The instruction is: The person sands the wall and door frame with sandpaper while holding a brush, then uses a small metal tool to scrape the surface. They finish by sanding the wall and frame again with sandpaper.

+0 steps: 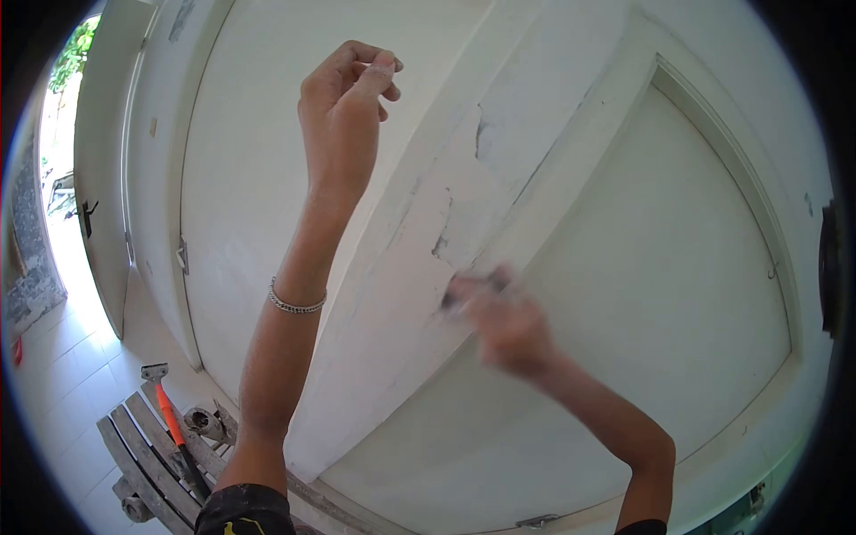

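Note:
My left hand (pixel 352 85) is raised in front of the pale wall and door, its fingers curled and the thumb pressed to the index finger, with nothing visible in them. Whitish dust marks the thumb. Lower and to the right, my right hand (pixel 508 325) is smeared by motion. Its fingers close around a small scraper-like tool (pixel 450 299), too blurred to name exactly, held at the white wall strip (pixel 383 330) between two door frames. Just above that hand, the strip shows a jagged patch of chipped paint (pixel 440 245); a crack (pixel 480 134) runs higher up.
A slatted wooden bench (pixel 134 455) stands at lower left, with an orange-handled scraper (pixel 168 410) on it. Closed pale doors flank the wall strip, the right one with a frame (pixel 722 116). Far left, an open door (pixel 102 169) leads outside over a tiled floor (pixel 67 374).

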`<action>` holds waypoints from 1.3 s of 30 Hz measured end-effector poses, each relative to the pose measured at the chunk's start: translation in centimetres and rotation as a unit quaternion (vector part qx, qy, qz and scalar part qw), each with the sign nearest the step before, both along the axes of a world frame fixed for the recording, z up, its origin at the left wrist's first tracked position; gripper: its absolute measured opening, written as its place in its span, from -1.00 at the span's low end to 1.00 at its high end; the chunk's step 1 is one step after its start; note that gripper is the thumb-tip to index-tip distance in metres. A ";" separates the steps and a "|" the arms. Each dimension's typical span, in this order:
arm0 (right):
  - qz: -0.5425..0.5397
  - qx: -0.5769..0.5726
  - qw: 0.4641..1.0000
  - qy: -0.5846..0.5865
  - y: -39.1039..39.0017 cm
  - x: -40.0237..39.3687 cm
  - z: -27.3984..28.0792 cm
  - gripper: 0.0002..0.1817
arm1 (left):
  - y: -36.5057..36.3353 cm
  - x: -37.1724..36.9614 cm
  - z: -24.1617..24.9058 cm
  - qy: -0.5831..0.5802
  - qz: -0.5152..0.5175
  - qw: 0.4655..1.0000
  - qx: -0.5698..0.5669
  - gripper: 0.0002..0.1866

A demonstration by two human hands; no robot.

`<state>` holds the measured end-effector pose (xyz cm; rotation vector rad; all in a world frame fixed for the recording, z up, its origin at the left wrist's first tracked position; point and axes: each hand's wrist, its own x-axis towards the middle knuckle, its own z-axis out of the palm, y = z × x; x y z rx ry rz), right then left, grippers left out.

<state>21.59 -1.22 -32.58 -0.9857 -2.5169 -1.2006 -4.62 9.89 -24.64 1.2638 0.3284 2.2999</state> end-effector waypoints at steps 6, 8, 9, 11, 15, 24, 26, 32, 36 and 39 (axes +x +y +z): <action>-0.052 0.106 0.993 0.022 0.0 -0.2 3.4 -0.63 | 0.6 -0.5 -0.1 -0.007 0.007 1.000 0.001 -0.73; -0.044 0.004 0.999 -0.010 -0.9 0.8 -2.2 -0.65 | 0.6 -0.9 -0.3 -0.012 0.001 1.000 -0.008 -0.73; -0.043 0.003 0.999 -0.015 -1.3 0.8 -3.8 -0.65 | 0.7 -1.0 -0.2 -0.015 -0.002 1.000 -0.006 -0.73; -0.022 -0.112 0.991 -0.072 -1.6 0.5 -5.6 -0.69 | 0.5 -1.2 0.0 -0.016 -0.002 1.000 0.000 -0.73; -0.050 0.101 0.993 0.032 0.3 -1.8 2.8 -0.78 | 0.2 -1.0 0.0 -0.014 -0.005 1.000 0.003 -0.73; -0.028 -0.058 0.998 0.022 1.6 -2.1 -5.6 -0.86 | 0.6 -1.2 -0.2 0.000 -0.005 1.000 -0.017 -0.73; -0.044 -0.014 0.996 0.078 2.1 -2.3 -2.4 -0.85 | 0.5 -1.6 -0.3 0.009 0.003 1.000 -0.025 -0.73; -0.049 -0.061 0.997 0.006 1.2 -0.7 -13.4 -0.84 | 1.2 -1.8 -0.5 -0.001 0.000 1.000 -0.019 -0.73; -0.044 -0.081 0.995 0.024 0.6 -2.0 -9.1 -0.77 | 1.3 -2.0 -0.4 0.010 0.007 1.000 0.003 -0.74; -0.070 -0.006 0.992 0.103 0.4 -2.1 -8.0 -0.73 | 1.2 -2.1 -0.7 0.006 0.008 1.000 0.000 -0.74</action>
